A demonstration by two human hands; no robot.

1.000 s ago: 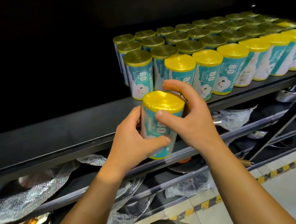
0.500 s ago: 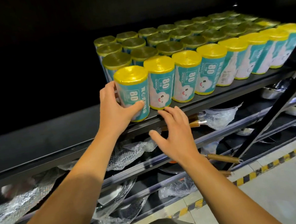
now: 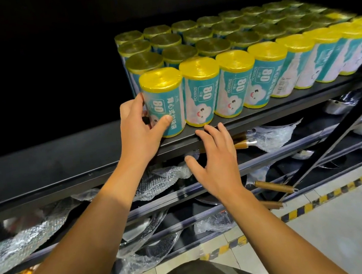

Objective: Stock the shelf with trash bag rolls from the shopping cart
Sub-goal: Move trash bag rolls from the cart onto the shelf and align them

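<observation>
Roll (image 3: 163, 103) upright on shelf (image 3: 61, 159), axis vertical | left hand (image 3: 137, 129) grip holds it | right hand (image 3: 216, 162) spread, seemingly untouching

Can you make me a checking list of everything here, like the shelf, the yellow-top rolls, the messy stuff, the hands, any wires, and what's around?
Surface: dark shelf, bare on its left part.
Job's things: trash bag rolls upright in rows; end roll at front left.
Clutter: bubble wrap and wooden handles on lower racks.
Grippers: left hand holds end roll; right hand open, holding nothing.
Cables: nothing seen.
Surroundings: tiled floor, yellow-black tape.
</observation>
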